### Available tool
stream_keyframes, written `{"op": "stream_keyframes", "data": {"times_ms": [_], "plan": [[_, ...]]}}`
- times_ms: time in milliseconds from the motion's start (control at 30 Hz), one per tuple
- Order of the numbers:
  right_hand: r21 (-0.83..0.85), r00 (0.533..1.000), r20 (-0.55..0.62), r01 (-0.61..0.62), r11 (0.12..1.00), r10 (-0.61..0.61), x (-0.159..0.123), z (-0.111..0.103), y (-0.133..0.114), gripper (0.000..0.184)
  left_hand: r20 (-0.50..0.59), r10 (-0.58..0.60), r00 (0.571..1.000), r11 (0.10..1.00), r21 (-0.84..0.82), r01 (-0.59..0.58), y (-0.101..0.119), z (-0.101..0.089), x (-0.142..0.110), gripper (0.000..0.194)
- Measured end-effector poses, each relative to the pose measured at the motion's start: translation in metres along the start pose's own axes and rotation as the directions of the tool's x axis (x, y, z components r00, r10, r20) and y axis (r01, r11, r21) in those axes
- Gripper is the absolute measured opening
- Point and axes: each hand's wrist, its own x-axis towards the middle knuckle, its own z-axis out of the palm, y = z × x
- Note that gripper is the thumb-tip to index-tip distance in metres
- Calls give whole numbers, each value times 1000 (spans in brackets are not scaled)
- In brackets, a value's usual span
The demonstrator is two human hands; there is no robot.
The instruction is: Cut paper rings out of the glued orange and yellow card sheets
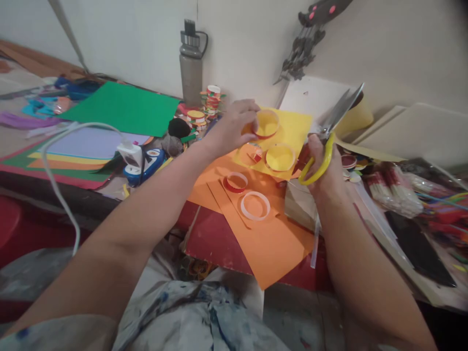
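My left hand (243,119) is closed at the left edge of a pale ring with a red lower rim (277,123), which stands on a yellow paper sheet (302,126). Scissors with yellow handles (331,155) are in my right hand (323,163), blades pointing up and away from the sheet. Close to my left hand, another ring (293,157) rests on the yellow sheet beside a small orange and red piece (257,157). Nearer to me, a red-edged ring (245,181) and a white ring (266,214) lie on orange paper (272,258).
Green paper (124,107) and stacked coloured sheets (80,144) lie left, near a blue power strip (137,170) with a white cable (46,161). A grey bottle (191,73) stands against the wall. Bagged sticks (395,187) and a black flat item (420,248) lie right.
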Motion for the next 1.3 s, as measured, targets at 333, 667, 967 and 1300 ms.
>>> {"op": "stream_keyframes", "data": {"times_ms": [333,667,967,1300], "plan": [[52,999,-12,47,998,-46,-6,3,-4,56,-158,-137,978,948,-307,84,14,16,-6,67],[50,990,139,30,998,-36,-12,2,-23,66,66,-263,963,861,-434,265,-7,-7,-1,30],[30,989,144,35,999,-39,-17,1,-32,61,277,-243,930,851,-399,342,14,-16,-12,16],[10,991,-74,110,994,-109,4,0,-16,59,-43,-434,900,707,-636,310,-31,-16,6,42]]}}
